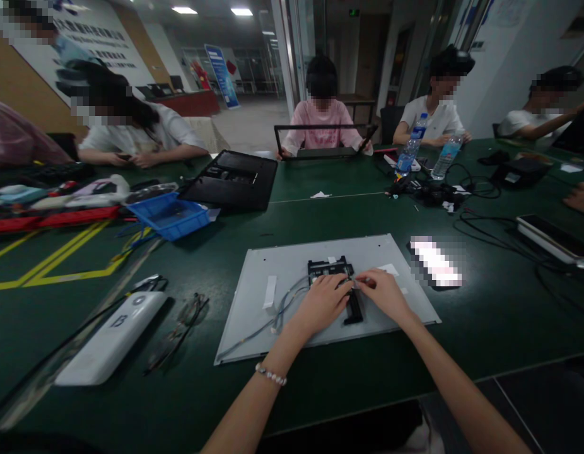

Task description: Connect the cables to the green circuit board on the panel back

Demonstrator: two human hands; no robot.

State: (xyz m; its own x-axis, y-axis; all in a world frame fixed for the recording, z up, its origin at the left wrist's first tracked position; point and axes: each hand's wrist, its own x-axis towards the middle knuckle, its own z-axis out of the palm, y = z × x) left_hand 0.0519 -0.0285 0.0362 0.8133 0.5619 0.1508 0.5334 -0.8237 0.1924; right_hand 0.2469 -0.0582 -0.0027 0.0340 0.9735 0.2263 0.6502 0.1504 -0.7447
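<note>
A grey metal panel (292,265) lies flat on the dark green table in front of me. A black T-shaped circuit part (330,268) sits on the panel, with thin wires (285,302) running off to its left. My left hand (323,304) rests on the panel with fingers curled at the black part. My right hand (384,293) meets it from the right, fingertips pinched on the same part. What sits between the fingertips is too small to make out.
A white power bank (113,337) and glasses (178,331) lie to my left. A blue bin (171,215), a black monitor shell (233,180), water bottles (412,146), cables (467,189) and a phone (434,261) lie around. Several people sit at the table's far side.
</note>
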